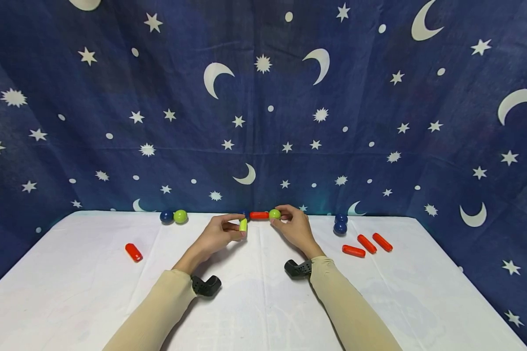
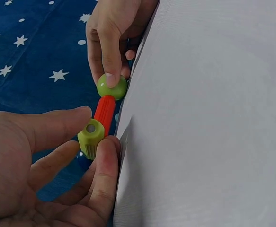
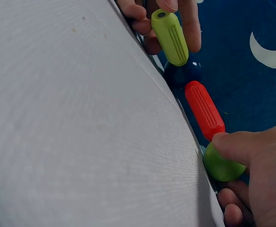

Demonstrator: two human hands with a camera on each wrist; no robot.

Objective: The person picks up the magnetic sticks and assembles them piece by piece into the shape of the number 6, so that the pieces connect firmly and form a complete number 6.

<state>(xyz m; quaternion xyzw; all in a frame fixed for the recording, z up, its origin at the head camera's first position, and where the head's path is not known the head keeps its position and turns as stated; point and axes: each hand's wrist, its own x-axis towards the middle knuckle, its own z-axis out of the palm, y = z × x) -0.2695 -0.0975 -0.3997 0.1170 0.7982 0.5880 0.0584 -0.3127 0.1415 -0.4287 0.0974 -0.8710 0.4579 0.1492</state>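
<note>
My left hand [image 1: 218,235] pinches a yellow-green ribbed stick [image 3: 171,40] between thumb and fingers; a grey metal disc shows in its free end. The stick's other end meets a dark blue ball [image 3: 175,75], partly hidden behind the left fingers in the head view. From that ball a red ribbed stick [image 1: 259,215] runs across to a green ball [image 1: 274,214]. Thumb and fingers of my right hand [image 1: 297,228] grip this green ball. The joined pieces lie along the table's back edge.
On the white table [image 1: 246,302], a blue ball [image 1: 166,217] and another green ball [image 1: 180,216] sit side by side at back left, with a red stick [image 1: 133,252] nearer. Two blue balls [image 1: 340,228] and several red sticks [image 1: 353,251] lie right. A star-patterned cloth [image 1: 263,126] hangs behind.
</note>
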